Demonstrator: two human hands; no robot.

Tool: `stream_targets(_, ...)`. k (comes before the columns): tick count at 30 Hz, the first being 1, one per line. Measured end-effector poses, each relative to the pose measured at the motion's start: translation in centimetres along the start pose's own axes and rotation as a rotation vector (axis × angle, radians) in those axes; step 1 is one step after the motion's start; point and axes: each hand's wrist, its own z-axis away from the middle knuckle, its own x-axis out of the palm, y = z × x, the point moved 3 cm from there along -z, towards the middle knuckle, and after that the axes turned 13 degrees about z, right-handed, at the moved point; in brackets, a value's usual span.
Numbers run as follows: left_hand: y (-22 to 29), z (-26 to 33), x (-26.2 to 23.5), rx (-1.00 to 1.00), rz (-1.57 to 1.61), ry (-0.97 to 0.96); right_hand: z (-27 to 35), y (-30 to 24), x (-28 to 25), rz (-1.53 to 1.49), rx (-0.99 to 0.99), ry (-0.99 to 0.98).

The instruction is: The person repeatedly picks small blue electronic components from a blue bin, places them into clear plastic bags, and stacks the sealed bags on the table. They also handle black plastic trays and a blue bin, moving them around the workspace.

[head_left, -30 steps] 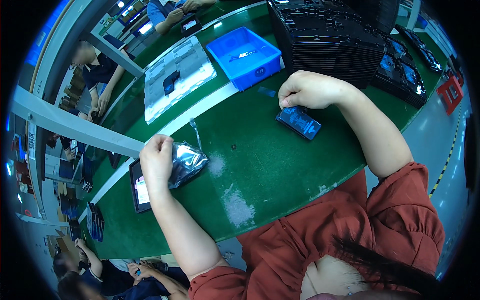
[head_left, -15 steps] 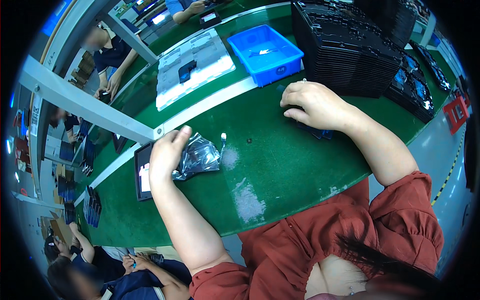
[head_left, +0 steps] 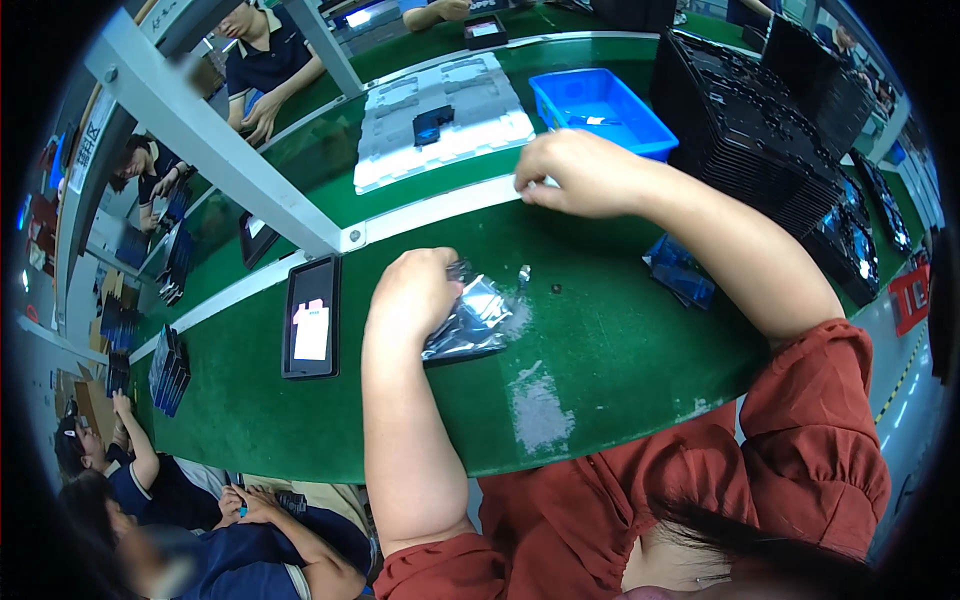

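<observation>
My left hand (head_left: 413, 292) is curled over the edge of a shiny clear plastic bag (head_left: 470, 318) lying on the green table; something dark shows through the plastic. Its fingertips are partly hidden by the bag. My right hand (head_left: 580, 172) hovers at the white divider strip in front of the blue bin, fingers bent in with thumb and forefinger close together. Whatever it may hold is too small or hidden to make out. Under my right forearm lie several dark-blue glossy pieces (head_left: 678, 272).
Beyond the strip are a white foam tray (head_left: 380, 165) bearing a black part (head_left: 432, 125) and a blue bin (head_left: 655, 143). Tall black tray stacks (head_left: 750, 120) rise at right. A black tray (head_left: 290, 350) with paper sits left, beside a metal post (head_left: 230, 160). Co-workers sit around.
My right hand has lifted away from the blue pieces toward the divider, uncovering them. My left hand has bent its fingers further over the bag. The view has shifted, showing more at left.
</observation>
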Motion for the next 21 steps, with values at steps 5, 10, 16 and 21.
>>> stream_targets(5,2.8,0.4,0.8,0.146,0.028,0.041,-9.6,4.0,2.7,0.166,0.147,-0.087)
stream_targets(10,3.9,0.0,2.8,0.233,0.036,-0.028,-16.9,6.5,5.9,0.216,0.238,-0.262)
stream_targets(16,3.8,0.4,2.7,0.17,0.051,-0.079,-21.3,8.3,9.7,0.177,0.249,-0.422)
stream_targets(21,3.4,0.5,2.4,0.156,0.069,-0.08,-21.1,7.6,9.3,0.117,0.27,-0.479)
